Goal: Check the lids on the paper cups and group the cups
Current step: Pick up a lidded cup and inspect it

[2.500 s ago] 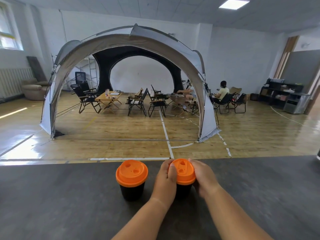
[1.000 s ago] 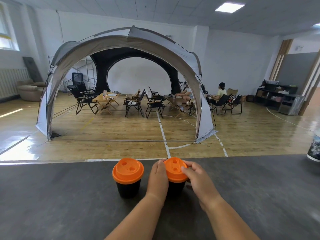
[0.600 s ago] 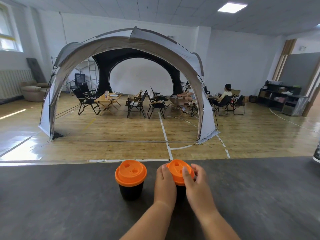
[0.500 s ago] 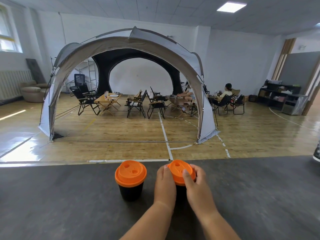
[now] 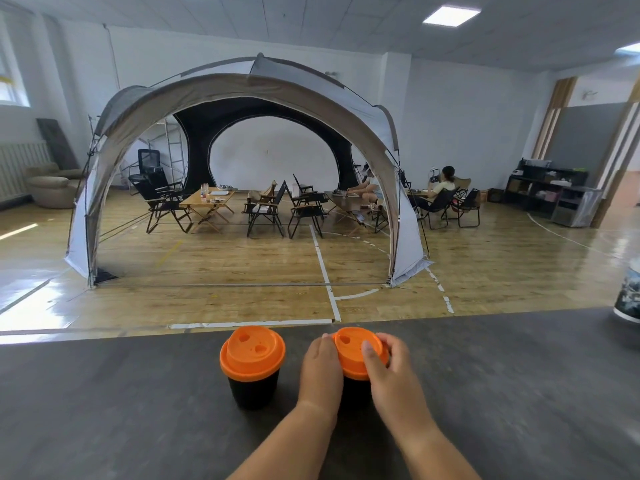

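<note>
Bracing the right cup (image 5: 355, 391) from both sides, you had your left hand (image 5: 320, 370) curled against its dark wall, fingertips reaching up to the rim of the right lid (image 5: 353, 351). That was most likely so the cup could not slide or tip on the counter (image 5: 121, 410) while the lid was tested. Your right hand (image 5: 393, 375) did the testing. Its thumb lay on top of the orange lid and its fingers hooked over the far edge, a pinch that would let you press down and feel whether the rim was seated. The lid looked level, but your hands hid much of its edge, so I could not tell if it was fully snapped on.

The left cup (image 5: 252, 389) stood upright just beside, apart from your left hand, with the left lid (image 5: 252, 353) on and nothing touching it. Having it that close made sense, since a small nudge would group the two. Both cups sat near the counter's far edge. A printed cup (image 5: 627, 296) stood well apart at the right, half out of view.
</note>
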### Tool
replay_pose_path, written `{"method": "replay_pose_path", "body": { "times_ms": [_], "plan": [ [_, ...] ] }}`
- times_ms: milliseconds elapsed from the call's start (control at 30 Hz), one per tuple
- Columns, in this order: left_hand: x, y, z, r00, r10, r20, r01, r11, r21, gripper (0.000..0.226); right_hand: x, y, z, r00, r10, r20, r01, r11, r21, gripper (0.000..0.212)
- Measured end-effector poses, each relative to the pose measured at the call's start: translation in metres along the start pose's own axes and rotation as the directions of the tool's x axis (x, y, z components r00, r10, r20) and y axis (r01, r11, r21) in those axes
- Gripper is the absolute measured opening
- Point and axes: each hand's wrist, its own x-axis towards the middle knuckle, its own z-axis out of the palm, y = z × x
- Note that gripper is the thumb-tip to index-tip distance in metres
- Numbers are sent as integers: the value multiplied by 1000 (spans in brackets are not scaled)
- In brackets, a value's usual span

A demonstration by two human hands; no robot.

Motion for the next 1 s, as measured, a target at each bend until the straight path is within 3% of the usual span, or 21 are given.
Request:
{"method": "replay_pose_path", "body": {
  "times_ms": [200, 300, 500, 667, 800, 900, 1000],
  "plan": [
    [10, 12, -3, 949, -303, 93, 310, 947, -83, 28, 7, -1, -7, 998, 31, 49, -33, 999, 29, 32],
    [8, 14, -3, 925, -358, 131, 372, 922, -109, 29, 8, -2, -9, 997, 30, 66, -33, 998, 45, 25],
    [8, 21, -3, 930, -350, 115, 360, 929, -85, 25, 14, 1, -8, 994, 26, 102, -26, 1000, 3, 30],
    [3, 18, -5, 923, -367, 114, 381, 910, -165, 29, 8, 1, -2, 998, 7, 65, -9, 999, 37, 40],
    [7, 15, -5, 968, -228, 108, 236, 969, -76, 25, -8, 2, 8, 999, 1, 51, -10, 984, 177, 60],
    [3, 22, 2, 970, -224, 94, 235, 964, -122, 26, -1, -15, 1, 999, 23, -32, -13, 961, 275, 39],
    [-5, 60, 7, 964, -138, 229, 202, 936, -288, 47, 22, -67, -31, 994, -88, -61, 103, 948, 301, 27]
  ]
}}
